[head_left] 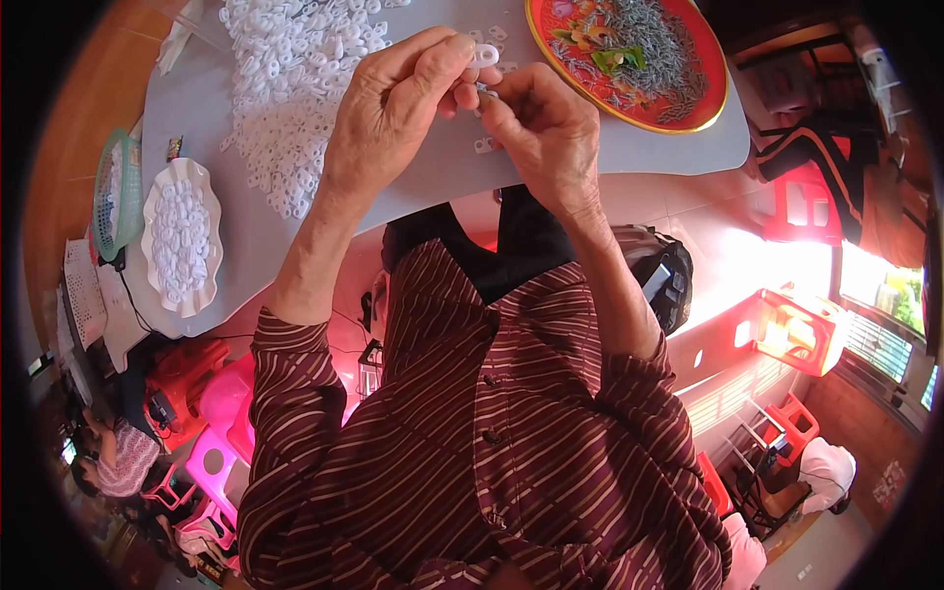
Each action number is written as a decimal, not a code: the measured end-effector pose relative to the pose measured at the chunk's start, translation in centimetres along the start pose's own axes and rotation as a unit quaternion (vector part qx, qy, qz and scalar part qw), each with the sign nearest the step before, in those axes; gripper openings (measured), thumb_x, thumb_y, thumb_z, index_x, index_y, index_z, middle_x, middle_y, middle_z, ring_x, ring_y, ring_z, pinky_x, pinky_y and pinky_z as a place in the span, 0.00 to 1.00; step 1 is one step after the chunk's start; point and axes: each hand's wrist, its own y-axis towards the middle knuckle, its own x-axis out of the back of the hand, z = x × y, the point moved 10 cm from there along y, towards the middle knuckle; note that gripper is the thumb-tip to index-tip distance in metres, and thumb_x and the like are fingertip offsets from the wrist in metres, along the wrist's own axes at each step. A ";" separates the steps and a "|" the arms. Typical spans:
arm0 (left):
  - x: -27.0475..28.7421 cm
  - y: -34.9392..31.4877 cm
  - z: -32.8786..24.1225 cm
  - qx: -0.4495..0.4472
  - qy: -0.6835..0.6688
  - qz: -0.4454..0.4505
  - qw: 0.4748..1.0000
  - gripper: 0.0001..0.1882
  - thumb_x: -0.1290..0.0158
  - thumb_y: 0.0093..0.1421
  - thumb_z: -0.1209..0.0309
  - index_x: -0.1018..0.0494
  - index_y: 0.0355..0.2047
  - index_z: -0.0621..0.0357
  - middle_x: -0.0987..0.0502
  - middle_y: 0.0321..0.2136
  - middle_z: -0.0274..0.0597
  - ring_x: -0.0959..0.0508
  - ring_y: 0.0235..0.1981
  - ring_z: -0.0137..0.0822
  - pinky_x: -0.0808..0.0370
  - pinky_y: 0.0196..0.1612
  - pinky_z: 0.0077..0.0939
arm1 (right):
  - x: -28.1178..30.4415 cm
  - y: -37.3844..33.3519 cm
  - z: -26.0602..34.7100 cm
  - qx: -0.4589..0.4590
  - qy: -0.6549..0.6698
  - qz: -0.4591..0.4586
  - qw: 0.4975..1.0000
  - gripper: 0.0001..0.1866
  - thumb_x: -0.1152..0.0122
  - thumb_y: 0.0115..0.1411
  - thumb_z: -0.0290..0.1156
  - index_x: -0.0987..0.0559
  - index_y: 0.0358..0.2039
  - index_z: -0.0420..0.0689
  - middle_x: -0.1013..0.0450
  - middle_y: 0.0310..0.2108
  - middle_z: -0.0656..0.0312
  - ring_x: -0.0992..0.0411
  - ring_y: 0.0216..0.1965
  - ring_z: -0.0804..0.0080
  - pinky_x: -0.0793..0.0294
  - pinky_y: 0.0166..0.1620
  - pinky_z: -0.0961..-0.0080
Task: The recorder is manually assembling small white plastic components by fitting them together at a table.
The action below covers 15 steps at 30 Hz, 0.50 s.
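Note:
My left hand point(398, 103) is raised above the grey table, pinching a small white oval plastic piece with a hole point(484, 56) between thumb and fingertips. Close beside it, my right hand point(549, 133) is closed in a pinch. A tiny greyish thing shows at its thumb tip, too small to name. The fingertips of both hands nearly meet. Under and around them, a few flat white plastic pieces point(485, 145) lie on the table. Beyond my left hand spreads a big heap of similar white pieces point(295, 69).
A red round tray point(723, 84) with a heap of thin grey metal pins point(659, 59) stands at the far right. On the left are a white wavy-edged dish point(213, 265) of white pieces and a green basket point(102, 211). Plastic stools point(211, 462) and other people point(128, 457) are around.

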 end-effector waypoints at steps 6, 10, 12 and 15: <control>-0.1 0.1 0.4 0.010 -0.025 0.019 0.999 0.19 0.58 0.64 0.61 0.26 0.29 0.64 0.23 0.24 0.36 0.28 0.23 0.23 0.31 0.28 0.18 | -0.1 0.0 0.2 0.002 -0.001 0.012 1.000 0.05 0.38 0.51 0.23 0.26 0.26 0.38 0.29 0.17 0.68 0.34 0.20 0.89 0.33 0.23 0.87; 0.6 0.3 2.0 0.040 -0.087 0.023 0.995 0.17 0.57 0.63 0.62 0.26 0.29 0.64 0.23 0.25 0.37 0.27 0.24 0.24 0.30 0.29 0.18 | -0.8 0.1 0.2 -0.014 0.026 0.065 0.997 0.06 0.40 0.53 0.22 0.26 0.32 0.36 0.27 0.21 0.66 0.32 0.22 0.87 0.31 0.27 0.87; 1.0 0.2 2.6 0.049 -0.150 0.008 0.987 0.16 0.56 0.63 0.63 0.27 0.28 0.64 0.23 0.26 0.37 0.27 0.25 0.25 0.29 0.30 0.18 | -1.0 0.1 0.2 -0.026 0.050 0.081 0.995 0.08 0.41 0.54 0.23 0.25 0.34 0.35 0.26 0.22 0.64 0.31 0.24 0.86 0.30 0.29 0.87; 1.1 0.2 3.1 0.056 -0.160 0.003 0.985 0.15 0.55 0.62 0.63 0.26 0.28 0.63 0.23 0.26 0.37 0.27 0.25 0.25 0.29 0.31 0.18 | -1.5 0.0 0.1 -0.049 0.126 0.117 0.984 0.10 0.46 0.57 0.23 0.26 0.38 0.32 0.25 0.26 0.62 0.29 0.27 0.83 0.28 0.33 0.86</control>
